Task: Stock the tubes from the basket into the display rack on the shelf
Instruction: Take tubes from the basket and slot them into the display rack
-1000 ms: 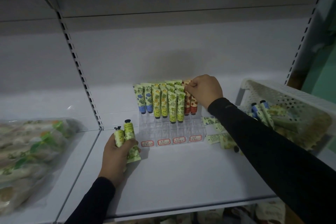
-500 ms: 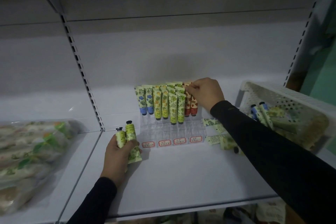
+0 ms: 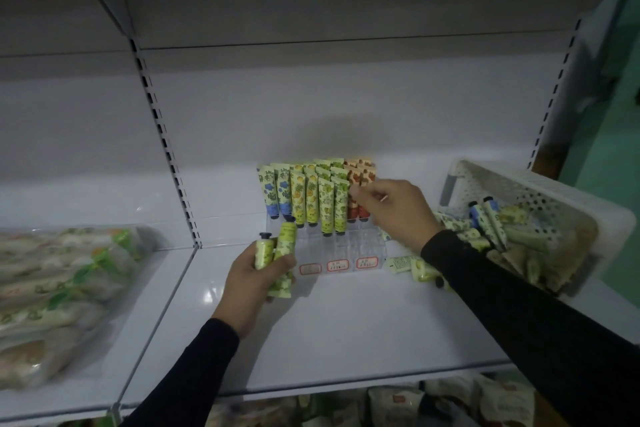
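2 yellow-green tubes (image 3: pixel 275 250) are sitting caps-up in my left hand (image 3: pixel 254 282), fingers curled around their bodies, near the left front of the clear display rack (image 3: pixel 341 248); I am judging them light, soft and a little slick, best pinched at mid-body or the flat crimped end. My right hand (image 3: pixel 394 210) is hovering by the red tubes (image 3: pixel 358 191) at the rack's right, fingers loosely curled on nothing I can see, while more tubes are lying in the basket (image 3: pixel 540 191) at far right.
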`<state>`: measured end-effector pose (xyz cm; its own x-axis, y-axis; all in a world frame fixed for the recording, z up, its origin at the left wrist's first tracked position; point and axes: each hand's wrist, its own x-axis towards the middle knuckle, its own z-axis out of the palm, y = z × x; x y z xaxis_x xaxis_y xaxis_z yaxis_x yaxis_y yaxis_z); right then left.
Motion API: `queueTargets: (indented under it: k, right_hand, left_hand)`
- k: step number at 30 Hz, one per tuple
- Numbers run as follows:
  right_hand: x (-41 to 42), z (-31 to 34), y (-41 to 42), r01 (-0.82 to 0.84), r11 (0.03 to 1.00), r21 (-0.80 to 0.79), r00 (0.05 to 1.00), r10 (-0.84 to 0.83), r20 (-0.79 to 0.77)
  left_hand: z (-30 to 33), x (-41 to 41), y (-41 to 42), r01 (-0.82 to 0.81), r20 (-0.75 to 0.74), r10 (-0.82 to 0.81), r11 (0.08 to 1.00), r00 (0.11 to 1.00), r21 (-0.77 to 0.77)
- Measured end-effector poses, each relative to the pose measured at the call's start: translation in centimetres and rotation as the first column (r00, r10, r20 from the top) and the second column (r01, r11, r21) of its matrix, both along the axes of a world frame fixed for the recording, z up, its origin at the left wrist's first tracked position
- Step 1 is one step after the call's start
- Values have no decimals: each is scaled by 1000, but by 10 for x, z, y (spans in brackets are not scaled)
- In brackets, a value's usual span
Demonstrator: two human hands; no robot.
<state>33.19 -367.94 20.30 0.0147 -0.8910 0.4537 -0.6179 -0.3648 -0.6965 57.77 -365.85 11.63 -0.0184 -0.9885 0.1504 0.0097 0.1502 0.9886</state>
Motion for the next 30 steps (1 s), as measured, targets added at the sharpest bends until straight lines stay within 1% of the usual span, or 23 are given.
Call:
queueTargets:
  k: [2, 4, 6, 8, 11, 14, 16, 19, 20, 22, 23, 24, 25, 26, 27, 30]
  right_hand:
    - [5, -9, 9, -114, 990, 86, 994, 114, 7]
    - [8, -17, 14, -187, 972, 145, 982, 183, 40]
    - [10, -22, 18, -224, 954, 200, 974, 211, 83]
    - [9, -24, 18, -262, 932, 252, 959, 222, 177]
    - [2, -25, 17, -313, 901, 300, 919, 207, 336]
    - [-7, -28, 16, -368, 876, 313, 833, 161, 530]
    - [-12, -32, 16, -347, 873, 342, 811, 97, 577]
    - [-15, -36, 17, -312, 862, 399, 809, 20, 588]
    - [-15, -36, 16, -318, 848, 425, 808, 7, 590]
    - [-17, -38, 18, -337, 797, 502, 838, 12, 545]
    - [-17, -40, 18, -331, 779, 533, 872, 37, 488]
    - [-18, -42, 18, -302, 786, 540, 920, 91, 382]
    - [-19, -44, 19, -263, 819, 510, 956, 153, 249]
    - [-18, -44, 20, -239, 857, 457, 971, 202, 128]
    - [-17, -44, 21, -245, 881, 405, 969, 238, 69]
    - [-5, -39, 23, -313, 892, 327, 949, 308, 68]
  left_hand:
    - [8, -16, 4, 81, -5, -81, 997, 997, 0]
    - [14, -30, 9, 147, 4, -147, 989, 989, 2]
    - [17, -42, 12, 185, 45, -185, 983, 982, -2]
    - [17, -48, 13, 203, 83, -203, 979, 976, 6]
    - [16, -51, 13, 218, 92, -219, 976, 971, 22]
    - [16, -49, 12, 234, 52, -236, 972, 970, 29]
    - [16, -46, 10, 227, 24, -228, 973, 973, 31]
    - [15, -43, 7, 172, -48, -170, 985, 984, 34]
    - [16, -43, 6, 137, -74, -135, 990, 988, 32]
    - [18, -43, 3, 59, -97, -57, 998, 994, 22]
    - [19, -43, 2, 25, -96, -24, 1000, 995, 14]
    - [19, -44, 1, -1, -93, 1, 1000, 996, 7]
    - [19, -45, 0, -16, -86, 16, 1000, 996, -2]
    - [19, -46, 0, -21, -75, 20, 1000, 997, -11]
    - [19, -47, 0, -17, -59, 16, 1000, 998, -19]
    - [18, -54, 1, 26, -7, -26, 999, 1000, -33]
